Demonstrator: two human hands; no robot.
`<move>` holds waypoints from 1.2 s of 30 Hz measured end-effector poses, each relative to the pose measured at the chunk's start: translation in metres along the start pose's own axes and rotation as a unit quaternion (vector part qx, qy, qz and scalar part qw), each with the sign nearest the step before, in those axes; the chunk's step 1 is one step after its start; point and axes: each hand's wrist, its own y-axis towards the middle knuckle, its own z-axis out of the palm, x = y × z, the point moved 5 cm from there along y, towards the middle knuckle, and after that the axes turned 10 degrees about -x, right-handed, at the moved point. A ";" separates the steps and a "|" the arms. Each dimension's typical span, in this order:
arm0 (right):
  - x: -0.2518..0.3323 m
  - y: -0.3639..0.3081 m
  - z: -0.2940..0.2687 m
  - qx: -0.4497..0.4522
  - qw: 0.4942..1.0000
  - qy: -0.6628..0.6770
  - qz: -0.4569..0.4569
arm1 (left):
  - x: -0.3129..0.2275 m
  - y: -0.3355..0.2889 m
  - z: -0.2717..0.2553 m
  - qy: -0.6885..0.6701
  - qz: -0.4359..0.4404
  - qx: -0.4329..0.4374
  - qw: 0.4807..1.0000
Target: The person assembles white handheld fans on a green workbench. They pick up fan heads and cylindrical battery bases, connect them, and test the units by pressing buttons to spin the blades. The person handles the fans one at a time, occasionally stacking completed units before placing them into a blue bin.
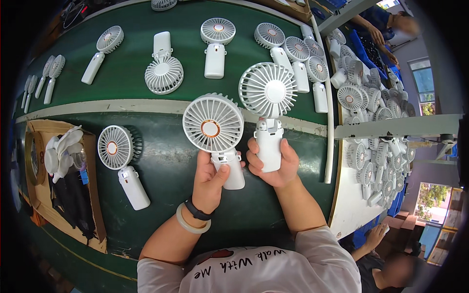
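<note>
The left hand [209, 179] clasps a round white plastic fan with orange ring [210, 128]; the right hand [285, 173], just apart, a white plastic fan with plain hub [274, 92].
Both cages, beyond the hands over the dark green counter [168, 161], look light and stiff; the smooth handles [235, 177] suit holding, thin ribs seem fragile. Grip behind is partly hidden.

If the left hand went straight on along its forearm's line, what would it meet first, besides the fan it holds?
Probably the white fan in the right hand, ahead and slightly to the right. Depth is unclear, so the left hand might miss it.
</note>
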 end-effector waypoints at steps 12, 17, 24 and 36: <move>0.002 -0.002 -0.007 0.017 1.000 0.002 -0.007 | -0.003 0.000 0.003 0.004 0.003 0.016 1.000; 0.002 0.000 -0.007 0.015 1.000 -0.005 -0.014 | -0.002 -0.001 0.002 0.022 0.012 0.010 1.000; 0.010 0.003 -0.008 -0.002 1.000 0.008 -0.023 | -0.001 -0.001 0.001 0.037 0.019 0.005 0.999; 0.018 0.005 -0.017 -0.165 0.958 -0.215 -0.099 | 0.003 0.001 -0.004 0.046 0.025 -0.005 0.999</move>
